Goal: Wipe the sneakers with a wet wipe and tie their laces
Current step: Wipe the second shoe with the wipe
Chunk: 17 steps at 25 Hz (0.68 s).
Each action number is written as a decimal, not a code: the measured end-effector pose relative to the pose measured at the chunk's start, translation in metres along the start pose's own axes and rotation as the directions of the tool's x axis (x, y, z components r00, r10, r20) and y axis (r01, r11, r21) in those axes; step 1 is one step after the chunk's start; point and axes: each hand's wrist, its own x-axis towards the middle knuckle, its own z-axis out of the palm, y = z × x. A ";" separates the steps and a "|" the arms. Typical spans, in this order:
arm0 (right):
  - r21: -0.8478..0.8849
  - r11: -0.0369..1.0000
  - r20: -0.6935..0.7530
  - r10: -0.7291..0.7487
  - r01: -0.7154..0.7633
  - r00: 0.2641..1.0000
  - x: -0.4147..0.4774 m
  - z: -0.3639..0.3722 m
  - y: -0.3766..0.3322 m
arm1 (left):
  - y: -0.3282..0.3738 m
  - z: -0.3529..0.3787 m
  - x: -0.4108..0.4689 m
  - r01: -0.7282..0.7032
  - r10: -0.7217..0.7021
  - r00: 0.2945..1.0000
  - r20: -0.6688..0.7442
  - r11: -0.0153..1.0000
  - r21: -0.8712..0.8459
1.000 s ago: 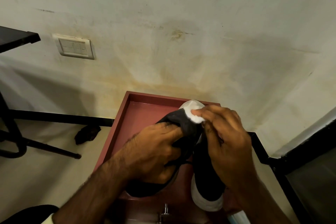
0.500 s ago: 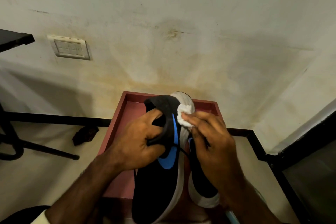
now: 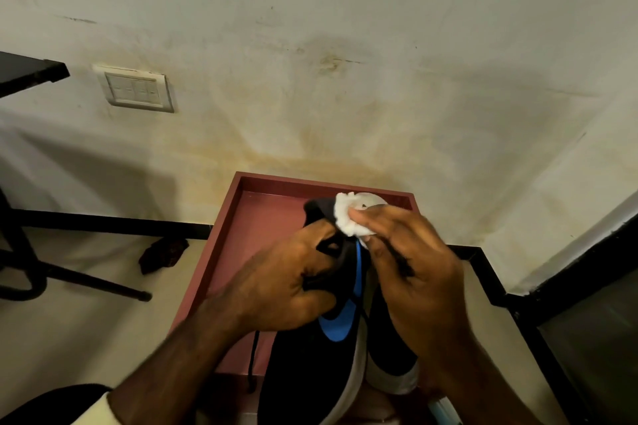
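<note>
A black sneaker (image 3: 303, 366) with a blue swoosh and a white sole is tipped on its side over the reddish tray (image 3: 238, 235). My left hand (image 3: 286, 283) grips it at the collar. My right hand (image 3: 411, 269) presses a crumpled white wet wipe (image 3: 345, 217) against the heel end of that sneaker. A second black sneaker (image 3: 390, 359) with a white toe lies on the tray under my right hand, mostly hidden. A loose black lace (image 3: 253, 362) hangs down over the tray's near edge.
The tray stands against a stained wall with a switch plate (image 3: 136, 90). Black metal furniture legs (image 3: 79, 278) and a dark scrap (image 3: 164, 254) lie on the floor at left. A black frame (image 3: 511, 307) runs along the right.
The sneaker in my left hand has turned, so its blue swoosh side now faces up. My right hand has kept the wipe rubbing at the heel end.
</note>
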 end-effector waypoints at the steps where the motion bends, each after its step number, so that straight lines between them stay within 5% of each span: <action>1: -0.043 0.999 0.038 -0.020 0.021 0.999 0.000 0.003 0.001 | 0.000 0.001 0.002 -0.001 0.001 1.000 -0.008 1.000 0.007; 9: 0.117 0.992 0.290 -0.076 0.043 0.954 -0.013 0.010 -0.006 | -0.004 -0.023 0.008 0.185 -0.241 0.918 -0.315 0.963 -0.197; 13: 0.084 0.990 0.089 0.101 -0.109 0.991 -0.004 -0.007 -0.001 | -0.002 -0.019 0.015 0.380 -0.496 0.840 -0.222 0.828 -0.411; 17: 0.049 0.992 0.214 0.103 -0.116 0.971 -0.008 0.002 0.001 | -0.005 -0.019 0.019 0.501 -0.629 0.773 -0.086 0.688 -0.525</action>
